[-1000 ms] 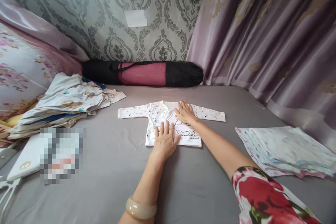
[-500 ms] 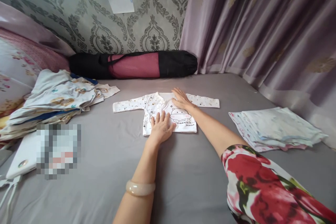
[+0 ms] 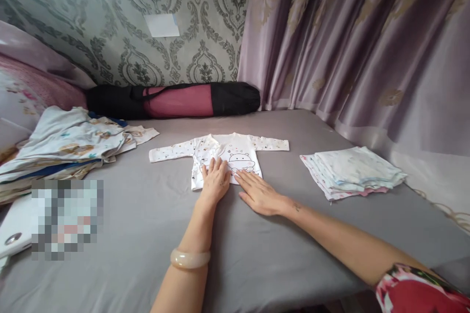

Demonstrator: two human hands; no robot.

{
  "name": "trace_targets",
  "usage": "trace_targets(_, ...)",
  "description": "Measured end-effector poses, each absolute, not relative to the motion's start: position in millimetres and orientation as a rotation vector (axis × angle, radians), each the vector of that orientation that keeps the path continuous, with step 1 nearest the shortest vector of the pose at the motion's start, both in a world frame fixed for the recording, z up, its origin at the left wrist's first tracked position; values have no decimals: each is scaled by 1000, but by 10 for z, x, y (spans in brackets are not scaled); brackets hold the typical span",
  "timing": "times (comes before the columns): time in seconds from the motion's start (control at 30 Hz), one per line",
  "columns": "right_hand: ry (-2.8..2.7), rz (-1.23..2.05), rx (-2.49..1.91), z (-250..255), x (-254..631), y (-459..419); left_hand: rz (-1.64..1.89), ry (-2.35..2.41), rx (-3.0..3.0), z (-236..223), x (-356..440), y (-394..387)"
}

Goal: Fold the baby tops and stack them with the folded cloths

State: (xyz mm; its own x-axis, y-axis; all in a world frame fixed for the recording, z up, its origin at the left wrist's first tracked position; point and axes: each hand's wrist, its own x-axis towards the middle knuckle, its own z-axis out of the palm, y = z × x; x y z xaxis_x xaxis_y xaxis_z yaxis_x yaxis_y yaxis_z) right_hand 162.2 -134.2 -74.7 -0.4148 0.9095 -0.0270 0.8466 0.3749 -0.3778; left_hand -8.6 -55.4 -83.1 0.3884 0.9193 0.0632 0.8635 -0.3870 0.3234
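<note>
Shirt (image 3: 238, 143) of white printed cloth lay flat, left hand (image 3: 215, 181) and right hand (image 3: 260, 194) open on it, gripping nothing. Probably smoothing; next move needed light fingers.

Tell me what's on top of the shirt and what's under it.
The left hand lies on the lower front of the shirt, and fingers of the right hand overlap its hem. The grey sheet shows around it; whatever is directly beneath is covered, so I can't tell.

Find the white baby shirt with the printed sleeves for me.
In the head view, the white baby shirt lies mid-bed, under the left hand, left of the folded pastel cloths.
</note>
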Motion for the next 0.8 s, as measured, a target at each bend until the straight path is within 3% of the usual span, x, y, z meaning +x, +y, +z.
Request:
trace_targets(0.2, -2071, 893, -1556, -577, 1908, -952, 351, 1537, 2417, -811, -49, -544)
trace_targets(0.3, -1830, 597, -1757, -606, 2102, -540, 338, 1548, 2398, -806, -57, -533)
trace_targets(0.43, -1910, 332, -2064, -709, 2205, -135, 321, 1553, 2397, -810, -70, -539)
trace_targets(0.8, -1917, 403, -2185, -914, 2151, 173, 302, 1565, 2380, -828, -79, -508)
